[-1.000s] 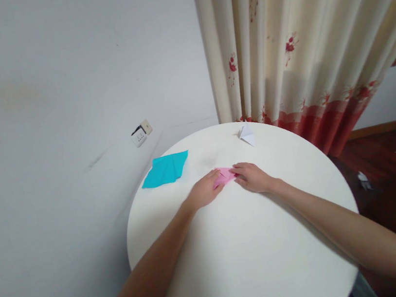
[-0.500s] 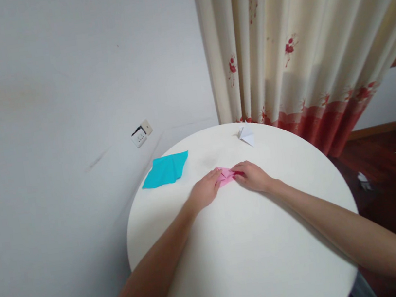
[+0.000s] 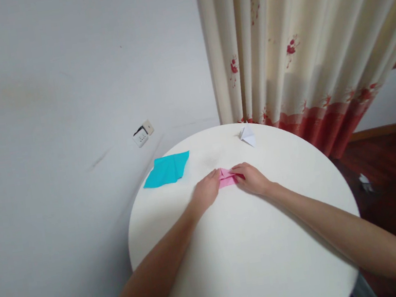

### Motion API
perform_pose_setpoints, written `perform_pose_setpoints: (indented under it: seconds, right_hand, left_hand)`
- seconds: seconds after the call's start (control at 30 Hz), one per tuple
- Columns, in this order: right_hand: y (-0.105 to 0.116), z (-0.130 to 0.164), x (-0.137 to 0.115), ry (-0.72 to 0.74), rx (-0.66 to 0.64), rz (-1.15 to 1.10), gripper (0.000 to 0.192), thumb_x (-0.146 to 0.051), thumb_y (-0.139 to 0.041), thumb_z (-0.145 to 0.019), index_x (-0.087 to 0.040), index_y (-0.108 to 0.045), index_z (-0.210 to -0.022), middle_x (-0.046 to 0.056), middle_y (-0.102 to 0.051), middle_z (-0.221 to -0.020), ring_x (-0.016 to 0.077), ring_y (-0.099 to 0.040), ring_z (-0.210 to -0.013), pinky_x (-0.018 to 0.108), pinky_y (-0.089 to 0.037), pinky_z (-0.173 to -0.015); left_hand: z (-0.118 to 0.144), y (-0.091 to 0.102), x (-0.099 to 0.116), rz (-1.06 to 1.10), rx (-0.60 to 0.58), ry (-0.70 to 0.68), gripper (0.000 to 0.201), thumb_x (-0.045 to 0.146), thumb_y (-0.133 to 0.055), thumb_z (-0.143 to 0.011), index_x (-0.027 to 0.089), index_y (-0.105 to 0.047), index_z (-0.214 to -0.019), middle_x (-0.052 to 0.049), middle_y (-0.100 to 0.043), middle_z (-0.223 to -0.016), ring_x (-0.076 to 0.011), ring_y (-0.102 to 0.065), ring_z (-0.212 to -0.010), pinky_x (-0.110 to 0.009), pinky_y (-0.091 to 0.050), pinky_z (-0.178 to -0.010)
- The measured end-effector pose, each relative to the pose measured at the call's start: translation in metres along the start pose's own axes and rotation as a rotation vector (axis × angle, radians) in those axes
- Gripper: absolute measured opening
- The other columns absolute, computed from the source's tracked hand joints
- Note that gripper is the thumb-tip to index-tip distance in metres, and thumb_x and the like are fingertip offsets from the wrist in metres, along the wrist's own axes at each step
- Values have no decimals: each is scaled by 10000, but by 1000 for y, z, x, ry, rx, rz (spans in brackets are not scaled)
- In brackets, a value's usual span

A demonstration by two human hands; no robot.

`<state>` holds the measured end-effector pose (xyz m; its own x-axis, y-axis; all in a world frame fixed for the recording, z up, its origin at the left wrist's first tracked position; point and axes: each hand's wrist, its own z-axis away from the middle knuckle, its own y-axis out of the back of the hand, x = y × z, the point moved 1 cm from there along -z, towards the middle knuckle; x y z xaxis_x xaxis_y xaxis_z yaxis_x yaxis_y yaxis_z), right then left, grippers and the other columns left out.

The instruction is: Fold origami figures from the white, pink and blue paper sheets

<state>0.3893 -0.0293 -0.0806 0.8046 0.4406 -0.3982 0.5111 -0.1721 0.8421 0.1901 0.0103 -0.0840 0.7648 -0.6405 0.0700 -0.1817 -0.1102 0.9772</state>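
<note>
A small folded pink paper (image 3: pixel 227 177) lies on the round white table (image 3: pixel 245 250), toward its far side. My left hand (image 3: pixel 206 192) presses on its left end, and my right hand (image 3: pixel 250 178) pinches its right end with the fingertips. Most of the pink paper is hidden under my fingers. Both forearms stretch across the tabletop toward it.
A teal paper sheet (image 3: pixel 167 169) lies at the table's far left edge. A small white folded paper (image 3: pixel 247 135) sits at the far edge. A floral curtain (image 3: pixel 297 46) hangs behind, a wall socket (image 3: pixel 142 134) sits on the white wall, and dark wood floor (image 3: pixel 386 176) lies to the right.
Both hands have drawn closer together over the pink paper, which looks more compact and flatter than before. The other papers have not moved.
</note>
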Motion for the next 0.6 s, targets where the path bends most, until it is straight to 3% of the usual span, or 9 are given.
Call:
perform_pose_setpoints:
  seconds: [0.23,0.4,0.6]
  right_hand:
    - [4,2,-4,-89,67,1,350,-151,-461,-884,-203,-679,-1153,45,-701,-1164,202,-619,-1050,278,-435,-933]
    - [3,2,-3,-80,121,-49,361,-138,-471,-859,-186,-677,-1151,53,-706,-1134,196,-629,-1023,269,-449,-914]
    - [0,1,-2,-107,235,-160,371,-128,-487,-819,-166,-676,-1136,84,-693,-1144,208,-628,-1024,296,-466,-921]
  left_hand:
    - [1,11,7,19,-4,71,438,307,-208,-1022,185,-479,-1344,-125,-656,-1234,-233,-662,-1064,-327,-509,-904]
    - [-1,9,5,50,-10,158,492,360,-190,-1026,173,-435,-1410,-141,-696,-1154,-240,-685,-1016,-331,-506,-876]
    - [-1,9,4,60,34,171,515,382,-178,-1028,181,-440,-1424,-134,-708,-1127,-236,-692,-990,-324,-501,-859]
